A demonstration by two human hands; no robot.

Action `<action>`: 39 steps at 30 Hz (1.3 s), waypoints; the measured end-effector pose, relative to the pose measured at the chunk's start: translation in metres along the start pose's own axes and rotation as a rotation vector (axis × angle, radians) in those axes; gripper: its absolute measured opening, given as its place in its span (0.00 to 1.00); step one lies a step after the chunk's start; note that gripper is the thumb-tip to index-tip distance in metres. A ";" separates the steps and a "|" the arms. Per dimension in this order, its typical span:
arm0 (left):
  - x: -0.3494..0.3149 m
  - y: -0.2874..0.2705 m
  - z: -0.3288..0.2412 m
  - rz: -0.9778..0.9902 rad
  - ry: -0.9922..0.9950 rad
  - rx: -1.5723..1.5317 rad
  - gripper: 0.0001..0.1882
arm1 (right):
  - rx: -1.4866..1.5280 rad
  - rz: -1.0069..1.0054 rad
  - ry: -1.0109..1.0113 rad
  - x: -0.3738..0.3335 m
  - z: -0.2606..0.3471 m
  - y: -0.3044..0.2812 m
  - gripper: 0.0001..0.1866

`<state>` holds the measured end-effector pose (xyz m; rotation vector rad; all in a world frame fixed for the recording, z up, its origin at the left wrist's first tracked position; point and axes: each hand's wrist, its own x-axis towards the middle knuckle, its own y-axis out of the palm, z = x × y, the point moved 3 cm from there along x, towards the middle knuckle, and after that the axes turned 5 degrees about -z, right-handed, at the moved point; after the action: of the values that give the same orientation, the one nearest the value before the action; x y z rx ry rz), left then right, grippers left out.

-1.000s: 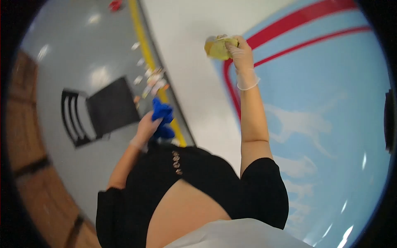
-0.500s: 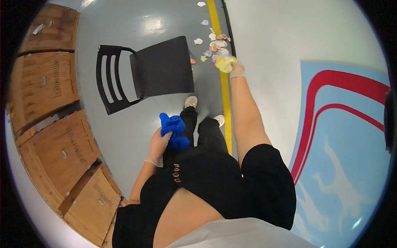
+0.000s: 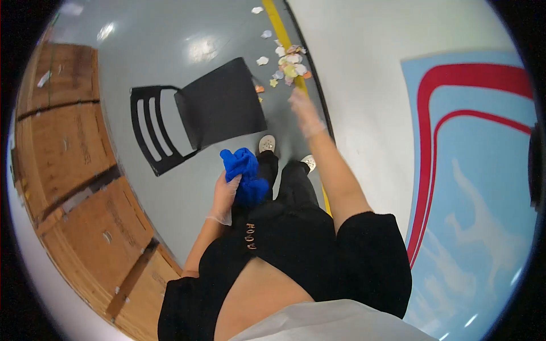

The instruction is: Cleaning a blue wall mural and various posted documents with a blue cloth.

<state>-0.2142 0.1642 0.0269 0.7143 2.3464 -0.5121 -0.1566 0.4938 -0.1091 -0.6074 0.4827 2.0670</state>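
My left hand (image 3: 226, 193), in a clear thin glove, grips a crumpled bright blue cloth (image 3: 243, 173) in front of my dark trousers. My right hand (image 3: 306, 112), also gloved, reaches out above the yellow floor line with loosely bent fingers and nothing visible in them. Just beyond its fingertips, a heap of small wavy-edged pieces (image 3: 293, 58) in white, orange, pink and lilac lies on the floor. A yellow piece (image 3: 290, 70) rests on this heap. A small yellow star-shaped piece (image 3: 273, 83) lies beside it.
A black chair (image 3: 219, 105) stands left of the scattered pieces. Wooden crates (image 3: 71, 142) are lined up along the left side. To the right rises a white wall (image 3: 355, 68) with a light blue and red panel (image 3: 472, 136). A yellow line (image 3: 277, 23) runs along the wall's foot.
The yellow piece has left my right hand and now lies on the heap. That hand has drawn back toward me. My left hand still keeps the blue cloth.
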 end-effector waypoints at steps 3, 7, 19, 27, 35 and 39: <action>0.014 0.025 -0.025 0.114 0.067 -0.063 0.20 | 0.099 0.316 0.099 -0.102 0.006 0.017 0.33; 0.017 0.078 -0.063 0.392 0.090 -0.025 0.23 | 0.177 0.515 -0.106 -0.184 0.055 0.027 0.36; -0.077 0.210 -0.210 1.166 0.720 -0.199 0.35 | -0.398 -0.887 -1.303 -0.435 0.339 -0.192 0.32; -0.064 0.217 -0.165 1.146 0.637 0.011 0.29 | -1.018 -2.526 -1.516 -0.612 0.442 -0.292 0.33; -0.071 0.244 -0.144 1.226 0.550 0.160 0.24 | -1.946 -1.752 -1.552 -0.441 0.438 -0.217 0.09; -0.086 0.266 -0.156 1.278 0.605 0.230 0.24 | -1.983 -1.528 -1.634 -0.468 0.454 -0.232 0.11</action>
<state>-0.0679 0.4203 0.1507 2.4374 1.7364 0.0537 0.1551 0.5556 0.5059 0.1007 -2.2941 0.2458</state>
